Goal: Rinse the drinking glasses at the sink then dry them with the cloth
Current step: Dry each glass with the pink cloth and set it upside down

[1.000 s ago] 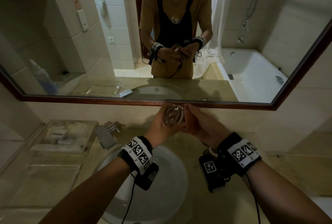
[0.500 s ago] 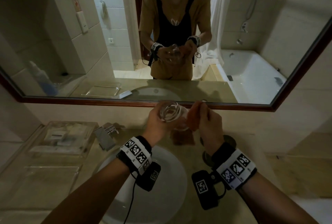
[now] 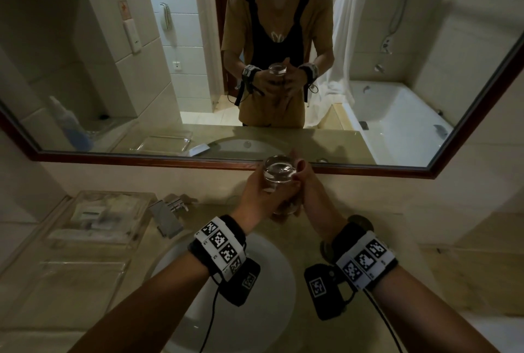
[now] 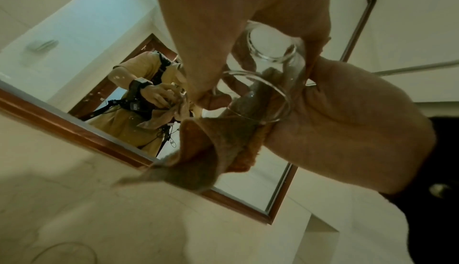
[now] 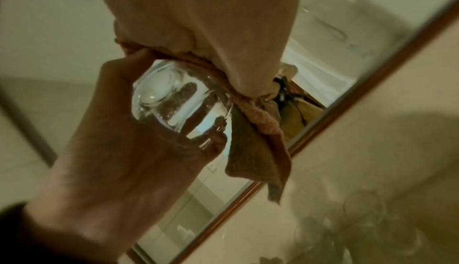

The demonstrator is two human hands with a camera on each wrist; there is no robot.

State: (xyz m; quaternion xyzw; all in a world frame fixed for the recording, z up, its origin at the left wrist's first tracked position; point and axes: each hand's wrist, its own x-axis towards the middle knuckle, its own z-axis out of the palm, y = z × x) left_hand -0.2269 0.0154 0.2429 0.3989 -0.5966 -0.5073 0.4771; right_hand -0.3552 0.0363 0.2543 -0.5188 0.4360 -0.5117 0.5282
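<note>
Since a moment ago you have turned the glass so its thick base points up toward you, and your right hand has closed in against its right side, both hands raised a little nearer the mirror. Your left hand wraps the glass from the left, fingers curled round its wall, the mouth pointing down and away from you over the far edge of the sink. In the left wrist view the rim of the glass shows as a clear ring, with the brown cloth gathered at it and a loose corner hanging below. Your right hand pinches that cloth against the side of the glass, fingers bunched tight on the fabric; the right wrist view shows the folds squeezed under them, the rest draping down to the right. Whether any cloth reaches inside the glass is hard to tell. On the table to the left lies a clear tray with small packets, and a chrome tap stands at the far left of the sink. Behind your right wrist, on the table, another glass shows dimly in the right wrist view.
</note>
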